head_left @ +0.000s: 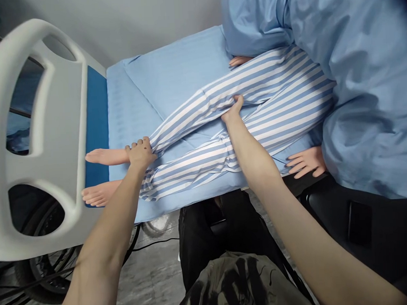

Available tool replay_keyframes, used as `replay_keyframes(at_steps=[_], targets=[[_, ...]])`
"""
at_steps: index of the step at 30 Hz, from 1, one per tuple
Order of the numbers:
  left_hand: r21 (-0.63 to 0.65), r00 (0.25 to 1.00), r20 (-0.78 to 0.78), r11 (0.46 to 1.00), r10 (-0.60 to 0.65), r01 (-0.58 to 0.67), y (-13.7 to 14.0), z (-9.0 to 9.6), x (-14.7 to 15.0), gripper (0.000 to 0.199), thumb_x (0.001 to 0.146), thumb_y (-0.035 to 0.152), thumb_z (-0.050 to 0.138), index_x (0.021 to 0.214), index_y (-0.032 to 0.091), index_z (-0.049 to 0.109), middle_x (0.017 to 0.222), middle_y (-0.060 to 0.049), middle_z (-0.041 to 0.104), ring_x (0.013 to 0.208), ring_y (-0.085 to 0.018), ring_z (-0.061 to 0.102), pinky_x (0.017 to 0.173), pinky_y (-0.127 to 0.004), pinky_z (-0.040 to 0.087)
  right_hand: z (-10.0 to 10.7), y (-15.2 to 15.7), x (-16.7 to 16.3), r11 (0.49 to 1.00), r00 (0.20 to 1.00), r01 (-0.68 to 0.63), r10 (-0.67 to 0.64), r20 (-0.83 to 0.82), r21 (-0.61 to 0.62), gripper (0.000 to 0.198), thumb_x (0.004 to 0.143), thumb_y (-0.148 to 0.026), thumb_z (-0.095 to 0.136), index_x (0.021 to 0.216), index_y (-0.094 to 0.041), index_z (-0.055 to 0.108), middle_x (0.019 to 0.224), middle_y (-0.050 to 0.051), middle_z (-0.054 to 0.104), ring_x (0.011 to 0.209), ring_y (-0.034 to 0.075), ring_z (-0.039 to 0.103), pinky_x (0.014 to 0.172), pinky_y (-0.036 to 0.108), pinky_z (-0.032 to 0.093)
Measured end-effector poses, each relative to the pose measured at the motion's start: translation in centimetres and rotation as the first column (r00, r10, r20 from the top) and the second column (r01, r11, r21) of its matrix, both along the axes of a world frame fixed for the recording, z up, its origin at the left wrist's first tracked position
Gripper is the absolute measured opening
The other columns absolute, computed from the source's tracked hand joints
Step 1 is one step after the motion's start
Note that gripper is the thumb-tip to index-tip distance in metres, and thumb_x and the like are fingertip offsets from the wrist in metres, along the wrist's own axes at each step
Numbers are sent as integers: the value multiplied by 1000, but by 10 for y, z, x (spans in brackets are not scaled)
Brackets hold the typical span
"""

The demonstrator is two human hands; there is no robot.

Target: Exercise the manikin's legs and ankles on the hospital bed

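A nursing manikin in blue-and-white striped trousers lies on the bed with its bare feet toward the footboard. My left hand is closed round the ankle of its far leg, at the trouser cuff. Under the knee of that same leg is my right hand, its thumb showing against the cloth and its other fingers hidden beneath. The far leg is slightly bent at the knee. Nearer to me, the other leg lies straight on the sheet, with its foot beside the far foot.
A bunched blue quilt covers the manikin's upper body; a manikin hand sticks out at the near edge. The white footboard stands at left, with a wheelchair wheel below. A black phone lies at right.
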State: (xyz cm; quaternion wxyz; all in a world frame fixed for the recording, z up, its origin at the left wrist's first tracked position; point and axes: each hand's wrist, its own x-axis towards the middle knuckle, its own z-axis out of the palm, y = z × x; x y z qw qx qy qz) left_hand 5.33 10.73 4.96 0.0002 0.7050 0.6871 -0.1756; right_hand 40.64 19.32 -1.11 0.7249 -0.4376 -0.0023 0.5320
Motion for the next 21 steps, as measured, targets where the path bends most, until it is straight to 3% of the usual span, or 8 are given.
replay_keyframes(at_steps=[4,8,14,18,21], targets=[[-37,993,96,997,69,-66,3,5,3,75,73,50,64,137,15,46,132,-24,58,123,-43,52,102,-54,37,4,-2,0,977,997,75,-76,-3,200,46,88,-50,24,90,-22,61,87,0,69,99,18,69,79,39,61],[8,980,178,996,89,-92,0,8,23,73,75,48,62,137,14,45,130,-24,59,124,-43,53,102,-53,39,14,-8,2,967,1000,15,-21,20,254,55,90,-59,20,89,-22,60,88,3,70,103,21,70,78,42,61],[62,956,277,991,94,-116,-5,1,61,71,77,46,60,138,13,42,131,-22,60,122,-39,55,101,-49,41,23,-13,11,929,992,0,45,-114,370,59,92,-68,21,84,-23,59,82,5,70,100,23,71,88,47,59],[68,951,294,991,94,-119,-6,-3,68,70,78,45,59,138,13,41,131,-21,60,122,-38,55,101,-48,42,31,-18,9,908,959,10,109,-260,418,55,87,-67,27,76,-24,60,76,2,70,97,27,71,82,54,57],[43,951,299,994,83,-100,-8,-3,65,70,77,44,59,139,15,41,129,-19,62,121,-38,57,99,-47,44,45,-27,5,878,934,1,169,-314,478,51,87,-66,28,76,-25,58,74,2,68,88,24,70,83,50,57]])
